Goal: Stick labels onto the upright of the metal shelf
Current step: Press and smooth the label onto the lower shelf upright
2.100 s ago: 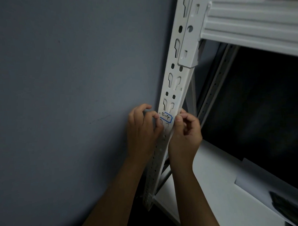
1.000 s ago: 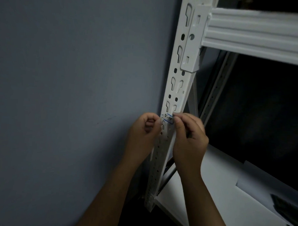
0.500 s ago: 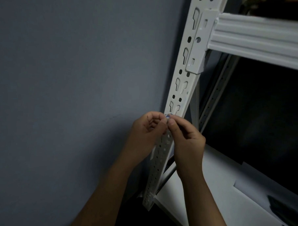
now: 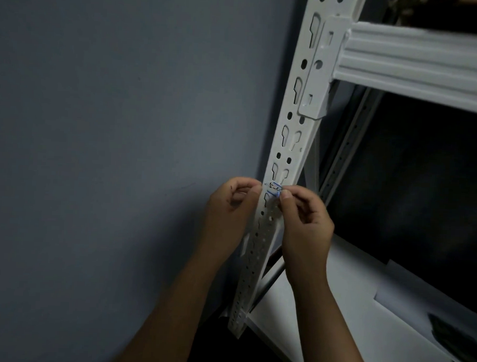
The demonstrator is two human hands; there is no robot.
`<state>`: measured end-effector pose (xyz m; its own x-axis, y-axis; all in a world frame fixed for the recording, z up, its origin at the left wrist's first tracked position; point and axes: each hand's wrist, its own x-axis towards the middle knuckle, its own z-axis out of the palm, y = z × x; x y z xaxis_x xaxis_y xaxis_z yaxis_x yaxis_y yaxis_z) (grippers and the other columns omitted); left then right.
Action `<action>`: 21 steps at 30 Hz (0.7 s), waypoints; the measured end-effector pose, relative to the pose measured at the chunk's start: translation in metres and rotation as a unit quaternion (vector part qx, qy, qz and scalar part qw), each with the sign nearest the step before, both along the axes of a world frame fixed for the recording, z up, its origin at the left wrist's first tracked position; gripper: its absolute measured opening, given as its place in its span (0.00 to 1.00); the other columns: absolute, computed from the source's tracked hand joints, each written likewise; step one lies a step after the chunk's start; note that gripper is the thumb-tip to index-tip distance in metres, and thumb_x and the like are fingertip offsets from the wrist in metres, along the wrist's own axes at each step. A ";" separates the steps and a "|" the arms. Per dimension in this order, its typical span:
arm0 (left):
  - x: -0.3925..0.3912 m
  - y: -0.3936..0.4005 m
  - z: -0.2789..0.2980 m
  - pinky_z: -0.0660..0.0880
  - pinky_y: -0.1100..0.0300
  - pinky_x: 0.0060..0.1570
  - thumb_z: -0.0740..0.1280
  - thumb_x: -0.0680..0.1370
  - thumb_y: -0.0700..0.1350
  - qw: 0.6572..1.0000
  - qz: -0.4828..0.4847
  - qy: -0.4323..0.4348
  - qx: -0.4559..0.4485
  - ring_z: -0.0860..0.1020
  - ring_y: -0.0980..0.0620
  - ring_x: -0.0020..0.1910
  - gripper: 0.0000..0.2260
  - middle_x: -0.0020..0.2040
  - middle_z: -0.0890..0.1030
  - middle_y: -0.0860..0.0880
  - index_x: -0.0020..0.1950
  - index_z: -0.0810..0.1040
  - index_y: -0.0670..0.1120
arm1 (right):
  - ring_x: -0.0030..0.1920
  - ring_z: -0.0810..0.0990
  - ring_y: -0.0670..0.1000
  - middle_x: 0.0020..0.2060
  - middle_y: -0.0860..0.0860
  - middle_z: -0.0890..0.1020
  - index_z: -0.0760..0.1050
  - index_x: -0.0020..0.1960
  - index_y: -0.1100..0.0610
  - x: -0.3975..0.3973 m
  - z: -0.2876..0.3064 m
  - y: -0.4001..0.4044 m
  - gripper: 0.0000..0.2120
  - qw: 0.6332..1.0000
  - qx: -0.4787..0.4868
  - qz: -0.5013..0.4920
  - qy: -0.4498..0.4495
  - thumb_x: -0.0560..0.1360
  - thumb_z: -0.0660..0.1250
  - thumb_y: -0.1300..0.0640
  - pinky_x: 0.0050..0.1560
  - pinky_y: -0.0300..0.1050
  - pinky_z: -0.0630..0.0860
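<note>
A white perforated metal upright (image 4: 293, 145) leans up from the bottom centre to the top. A small white label (image 4: 274, 188) with a blue border and handwriting lies across its face, just below a pair of keyhole slots. It looks bent rather than flat. My right hand (image 4: 305, 227) pinches the label's right end between thumb and forefinger. On the other side of the upright, my left hand (image 4: 230, 210) has its fingers curled, with the tips at the label's left end.
A grey wall (image 4: 110, 148) fills the left side. A white shelf beam (image 4: 417, 62) hooks into the upright at top right. Below it lies a white shelf board (image 4: 335, 322) carrying a paper sheet (image 4: 428, 306). A rear upright (image 4: 345, 147) stands behind.
The label lay flat on the upright two seconds ago. My right fingers then closed over it, hiding it, and now it shows again, bent, between both hands. The view has shifted slightly.
</note>
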<state>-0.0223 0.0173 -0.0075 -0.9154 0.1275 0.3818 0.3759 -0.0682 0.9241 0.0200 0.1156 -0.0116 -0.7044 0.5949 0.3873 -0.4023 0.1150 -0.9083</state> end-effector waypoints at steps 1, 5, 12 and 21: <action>-0.002 0.003 -0.003 0.71 0.74 0.36 0.66 0.77 0.41 0.999 0.031 0.006 -0.015 0.77 0.66 0.37 0.04 0.39 0.79 0.56 0.45 0.77 0.50 | 0.44 0.81 0.43 0.42 0.48 0.82 0.79 0.46 0.54 0.000 -0.001 0.002 0.07 1.000 -0.001 -0.012 -0.001 0.76 0.66 0.65 0.48 0.37 0.78; -0.012 0.017 -0.017 0.69 0.71 0.42 0.67 0.77 0.43 0.978 0.146 0.083 -0.120 0.74 0.60 0.42 0.02 0.46 0.74 0.52 0.46 0.78 0.49 | 0.40 0.80 0.38 0.41 0.48 0.81 0.78 0.49 0.60 -0.002 -0.005 0.006 0.04 0.999 -0.020 -0.039 0.004 0.77 0.65 0.65 0.41 0.30 0.75; -0.020 0.030 -0.032 0.68 0.73 0.38 0.64 0.79 0.46 0.966 0.178 0.095 -0.162 0.75 0.55 0.44 0.05 0.46 0.70 0.56 0.50 0.79 0.48 | 0.47 0.81 0.41 0.48 0.56 0.80 0.78 0.48 0.56 -0.010 -0.016 0.009 0.04 0.999 -0.018 -0.051 -0.006 0.77 0.65 0.63 0.43 0.31 0.76; -0.026 0.033 -0.039 0.72 0.73 0.38 0.64 0.72 0.57 0.972 0.186 0.115 -0.091 0.74 0.64 0.43 0.18 0.45 0.70 0.64 0.49 0.78 0.44 | 0.51 0.80 0.42 0.51 0.54 0.80 0.77 0.50 0.58 -0.013 -0.021 0.011 0.04 0.998 -0.020 -0.050 0.011 0.77 0.65 0.64 0.46 0.29 0.76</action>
<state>-0.0479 0.0505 -0.0467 -0.8040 -0.1109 0.5843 0.5420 0.2675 0.7966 0.0073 0.1264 -0.0322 -0.6321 0.6771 0.3768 -0.4108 0.1195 -0.9038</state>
